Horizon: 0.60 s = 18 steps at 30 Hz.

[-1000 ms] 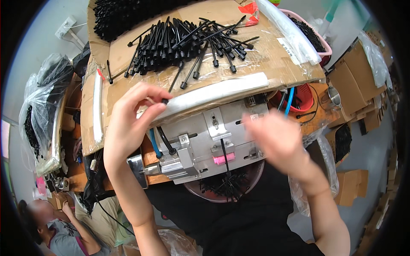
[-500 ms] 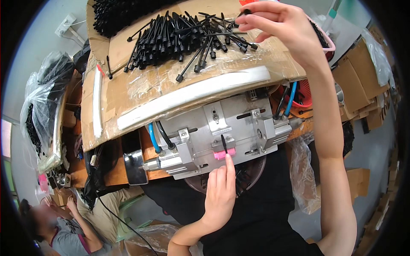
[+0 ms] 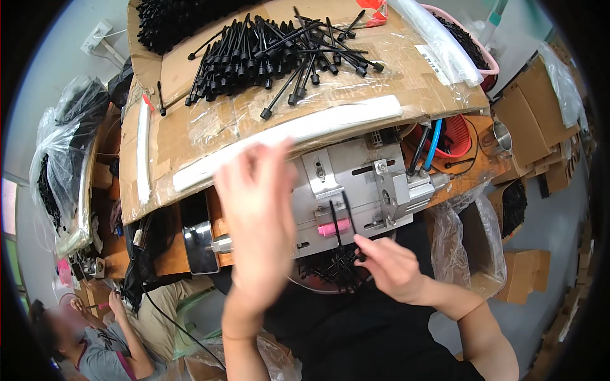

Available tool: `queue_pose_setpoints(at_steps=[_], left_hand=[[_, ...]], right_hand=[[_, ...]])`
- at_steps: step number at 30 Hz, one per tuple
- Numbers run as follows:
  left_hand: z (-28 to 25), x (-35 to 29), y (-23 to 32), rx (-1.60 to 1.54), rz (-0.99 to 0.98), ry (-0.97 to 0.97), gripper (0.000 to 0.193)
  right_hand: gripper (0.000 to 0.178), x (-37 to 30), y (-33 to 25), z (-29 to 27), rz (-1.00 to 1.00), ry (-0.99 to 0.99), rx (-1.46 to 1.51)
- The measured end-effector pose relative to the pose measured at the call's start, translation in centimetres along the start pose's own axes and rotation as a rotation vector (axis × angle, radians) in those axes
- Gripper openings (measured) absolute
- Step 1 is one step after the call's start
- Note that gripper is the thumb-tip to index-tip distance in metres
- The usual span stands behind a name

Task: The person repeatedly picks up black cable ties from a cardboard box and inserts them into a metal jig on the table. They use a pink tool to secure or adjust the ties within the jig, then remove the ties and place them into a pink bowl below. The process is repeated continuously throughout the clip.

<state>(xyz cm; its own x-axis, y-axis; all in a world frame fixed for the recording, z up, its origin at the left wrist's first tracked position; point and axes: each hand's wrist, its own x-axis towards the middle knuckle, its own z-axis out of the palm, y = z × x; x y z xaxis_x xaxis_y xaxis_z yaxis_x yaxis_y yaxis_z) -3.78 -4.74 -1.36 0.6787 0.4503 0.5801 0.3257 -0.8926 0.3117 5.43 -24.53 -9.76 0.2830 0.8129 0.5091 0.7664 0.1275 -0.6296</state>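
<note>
- Right hand (image 3: 391,267), back from the black plastic cable ties pile (image 3: 279,44) at 12 o'clock, now pinching one tie at the grey metal fixture (image 3: 362,190).
- Left hand (image 3: 257,216) raised, blurred, fingers spread, empty.

Left hand (image 3: 257,222) — blurred, fingers indistinct

Black cable ties (image 3: 279,51) on brown cardboard (image 3: 381,76); silver-grey metal fixture (image 3: 368,184) with pink block (image 3: 333,227); blue hose (image 3: 433,145); red basket (image 3: 454,133); white foam strip (image 3: 298,130).
</note>
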Motion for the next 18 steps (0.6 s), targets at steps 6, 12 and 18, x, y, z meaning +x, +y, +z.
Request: queue_pose_setpoints(at_steps=[6,12,18], left_hand=[[-0.8,6.5,-4.7,-0.295,-0.053,-0.326,0.014],[-2.6,1.2,-2.4,-0.145,-0.007,-0.077,0.032],[0.6,-10.4,4.0,0.024,-0.022,-0.224,0.062]], right_hand=[[0.06,-0.1,0.5,3.0,-0.038,-0.034,-0.023],[0.059,1.1,-0.2,1.1,-0.03,-0.1,-0.131],[0.045,4.4,-0.9,-3.3,-0.07,0.068,-0.163]])
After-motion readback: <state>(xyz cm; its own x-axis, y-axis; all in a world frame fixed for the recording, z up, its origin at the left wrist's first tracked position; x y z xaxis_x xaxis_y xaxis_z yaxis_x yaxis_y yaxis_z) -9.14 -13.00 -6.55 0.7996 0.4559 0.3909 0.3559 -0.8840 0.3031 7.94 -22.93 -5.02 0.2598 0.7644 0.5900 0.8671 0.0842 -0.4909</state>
